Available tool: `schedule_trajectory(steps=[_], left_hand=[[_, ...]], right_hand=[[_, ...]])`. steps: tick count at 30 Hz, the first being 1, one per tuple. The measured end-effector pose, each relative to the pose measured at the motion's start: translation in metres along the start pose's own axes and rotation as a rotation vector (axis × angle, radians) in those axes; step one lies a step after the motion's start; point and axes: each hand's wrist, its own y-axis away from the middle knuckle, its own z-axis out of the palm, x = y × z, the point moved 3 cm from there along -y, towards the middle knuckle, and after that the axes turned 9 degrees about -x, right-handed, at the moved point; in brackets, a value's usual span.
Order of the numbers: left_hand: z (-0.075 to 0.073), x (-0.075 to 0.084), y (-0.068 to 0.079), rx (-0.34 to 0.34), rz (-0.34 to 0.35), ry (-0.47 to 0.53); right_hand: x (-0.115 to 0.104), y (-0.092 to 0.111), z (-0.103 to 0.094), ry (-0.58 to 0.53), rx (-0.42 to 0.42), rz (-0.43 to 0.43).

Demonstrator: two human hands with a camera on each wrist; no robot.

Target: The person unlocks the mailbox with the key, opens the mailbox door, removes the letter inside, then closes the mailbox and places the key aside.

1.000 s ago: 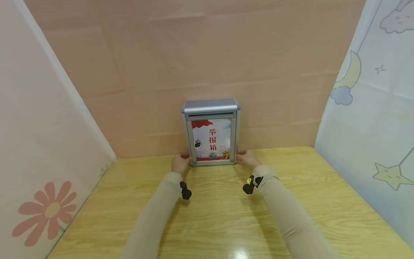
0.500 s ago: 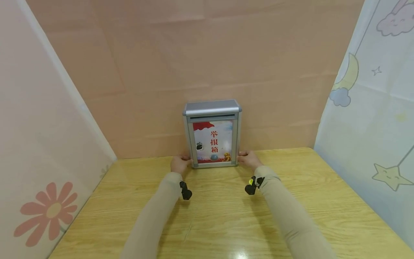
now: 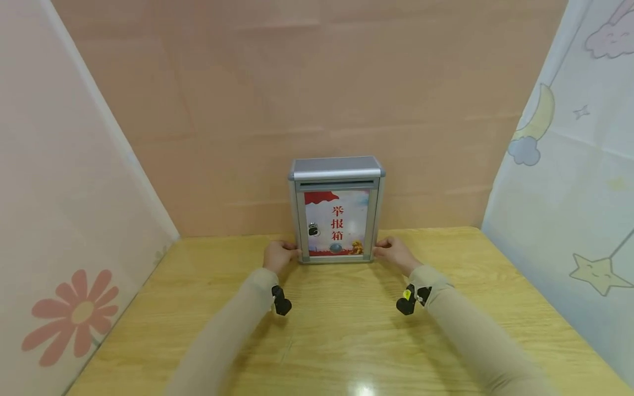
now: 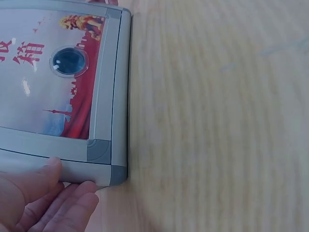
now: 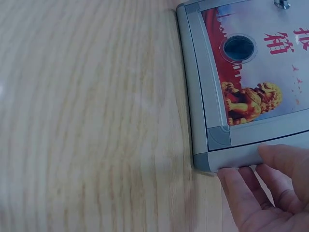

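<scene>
A silver metal report box (image 3: 346, 220) stands upright at the back of the wooden table, with a slot under its lid and red characters on its front panel. A small lock (image 3: 313, 230) sits at the panel's left side. My left hand (image 3: 279, 256) grips the box's lower left side; the left wrist view shows the thumb (image 4: 52, 169) on the side frame and the fingers further back along it. On the opposite side, my right hand (image 3: 396, 254) holds the lower right edge, its thumb (image 5: 275, 153) against the frame. A round window (image 5: 238, 48) is near the panel's bottom.
Behind the box rises a peach-coloured backdrop (image 3: 223, 121). Pale printed panels flank the wooden table (image 3: 337, 330), one with a red flower (image 3: 81, 312), the other with a moon (image 3: 540, 113) and a star (image 3: 599, 273).
The box has come a little toward me and to the right, both hands moving along with it. Their hold on its sides stays the same.
</scene>
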Motion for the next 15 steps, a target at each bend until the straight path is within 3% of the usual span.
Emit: schedule_trajectory(steps=[7, 15], left_hand=[[-0.0008, 0.0035, 0.0051, -0.031, 0.024, 0.047], [-0.0035, 0.0002, -0.0048, -0.082, -0.045, 0.088]], right_hand=[[-0.0008, 0.0062, -0.0021, 0.029, -0.02, -0.013], [0.0, -0.002, -0.0002, -0.066, -0.041, 0.002]])
